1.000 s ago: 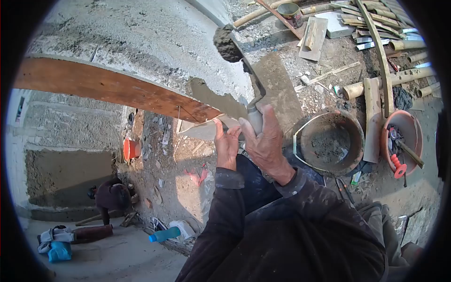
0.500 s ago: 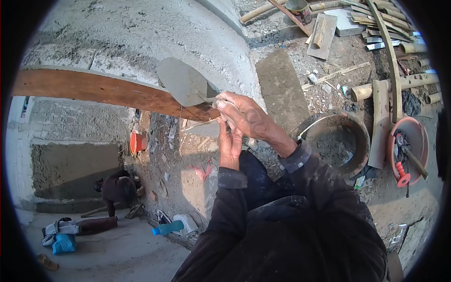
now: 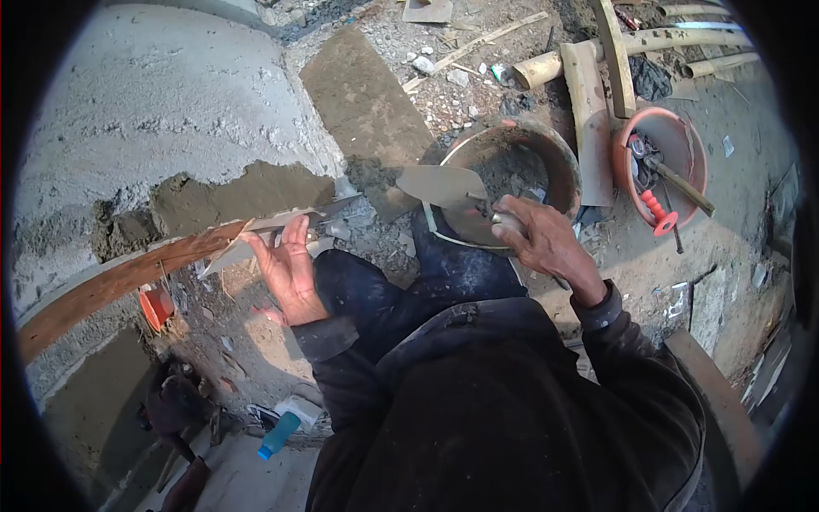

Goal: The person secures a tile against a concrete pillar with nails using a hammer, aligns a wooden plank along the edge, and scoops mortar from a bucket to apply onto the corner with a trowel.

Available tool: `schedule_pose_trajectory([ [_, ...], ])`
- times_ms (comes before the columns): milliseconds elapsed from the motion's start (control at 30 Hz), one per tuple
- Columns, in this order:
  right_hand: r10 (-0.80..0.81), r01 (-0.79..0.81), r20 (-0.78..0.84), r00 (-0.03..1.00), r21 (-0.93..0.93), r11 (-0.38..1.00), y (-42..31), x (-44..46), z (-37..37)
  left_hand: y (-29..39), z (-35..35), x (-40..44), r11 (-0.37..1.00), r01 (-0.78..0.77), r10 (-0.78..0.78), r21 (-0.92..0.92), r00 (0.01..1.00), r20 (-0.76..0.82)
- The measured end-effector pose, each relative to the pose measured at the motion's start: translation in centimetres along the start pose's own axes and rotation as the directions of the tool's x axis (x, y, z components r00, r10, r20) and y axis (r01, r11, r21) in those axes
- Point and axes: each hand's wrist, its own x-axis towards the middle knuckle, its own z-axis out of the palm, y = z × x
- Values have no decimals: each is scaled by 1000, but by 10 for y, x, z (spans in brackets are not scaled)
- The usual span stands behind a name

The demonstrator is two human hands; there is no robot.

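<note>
In my right hand is a trowel, the fingers wrapped round its handle. Its leaf-shaped blade lies over the near left rim of a round mortar tub. My left hand is at the right end of a long wooden plank, thumb and fingers against a thin flat board; part of the grip is hidden. Just beyond the plank, wet mortar covers a strip of the rough concrete wall.
A reddish bucket with tools stands right of the tub. Bamboo poles and boards lie behind it. An orange container and a blue bottle are at left, near another person.
My hands have parted: the right has carried the trowel from the plank to the tub, while the left stays by the plank end. The view has shifted right, and mortar on the wall now shows.
</note>
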Motion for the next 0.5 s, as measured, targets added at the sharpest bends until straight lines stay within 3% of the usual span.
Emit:
schedule_pose_trajectory([
  [67,151,-133,34,988,-314,940,23,-1,-30,1,2,-1,999,28,-29,-26,999,-32],
  [100,168,-145,44,985,-324,935,32,1,-33,2,0,0,999,25,-26,-35,999,-48],
  [200,103,-103,-40,994,-667,738,89,7,-10,3,2,-1,995,51,-56,-90,997,-46],
  [233,111,-104,-32,993,-671,734,100,4,4,3,4,-2,994,51,-57,-100,997,-54],
  [300,-72,135,117,991,-719,682,101,5,16,1,6,-2,993,56,-63,-101,996,-66],
  [333,104,76,231,967,-657,750,93,9,15,2,6,-1,994,55,-62,-96,996,-71],
  [467,65,120,253,965,-650,750,76,6,9,4,8,-3,997,45,-47,-62,998,-36],
  [500,98,55,252,963,-537,842,77,8,-1,3,6,-1,998,33,-35,-60,999,-35],
])
